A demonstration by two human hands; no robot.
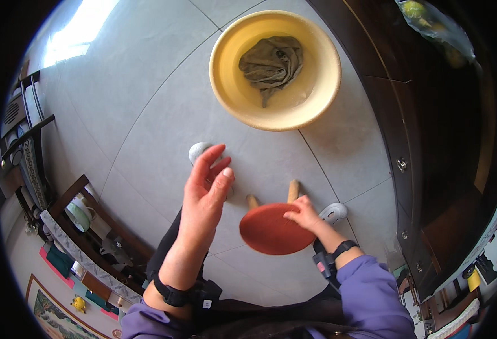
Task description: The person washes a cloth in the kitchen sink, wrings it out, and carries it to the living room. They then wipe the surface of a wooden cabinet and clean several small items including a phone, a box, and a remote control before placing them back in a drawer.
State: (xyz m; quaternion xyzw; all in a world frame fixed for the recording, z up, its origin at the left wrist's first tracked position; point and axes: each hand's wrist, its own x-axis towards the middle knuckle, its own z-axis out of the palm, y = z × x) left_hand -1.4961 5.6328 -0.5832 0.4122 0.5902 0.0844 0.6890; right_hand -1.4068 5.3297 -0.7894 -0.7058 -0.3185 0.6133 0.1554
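Observation:
My right hand [304,214] grips the upper right edge of a small stool with a round red seat [273,231] and pale wooden legs. The stool tilts, and two of its legs show beyond the seat. My left hand [208,182] is raised to the left of the stool, its fingers slightly curled and apart, holding nothing. Beyond both hands a yellow plastic basin [329,101] stands on the grey tiled floor. A wet, crumpled grey-brown cloth [273,63] lies inside it in some water.
Dark wooden cabinets [384,106] with metal knobs run along the right, a plastic bag of fruit [432,23] on top. Dark wooden furniture with glass [79,212] stands at the left. My feet wear light clogs; one clog [334,212] is right of the stool, the other behind my left hand.

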